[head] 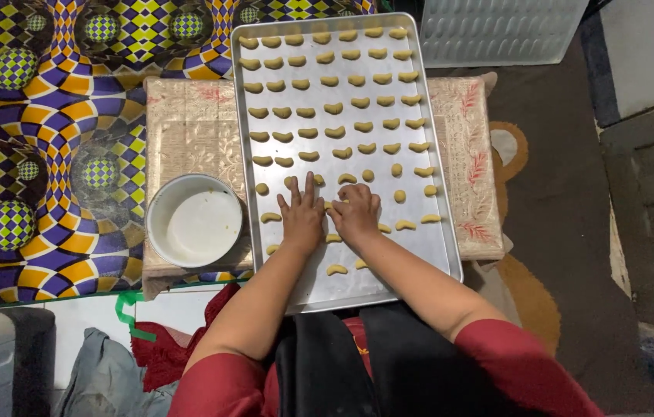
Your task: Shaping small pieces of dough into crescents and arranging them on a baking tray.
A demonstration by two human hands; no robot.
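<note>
Both hands rest low on a metal baking tray point(441, 232) lined with rows of small crescent-shaped dough pieces. The left hand point(301, 216) lies flat with its fingers spread and pointing away from the person, holding nothing, its fingertips touching or just short of a dough piece point(292, 182) ahead of them. The right hand point(356, 212) is curled beside it, the two hands touching, its fingers bunched over a dough piece point(330, 206) in the gap between them; whether it pinches that piece I cannot tell. That piece lies just left of the right hand's fingertips, its long axis roughly across the tray, and the right hand is the nearer. Filled rows stretch away beyond both hands. A white round bowl point(194, 222) sits well left of the left hand, off the tray, on a beige patterned cloth point(188, 127).
</note>
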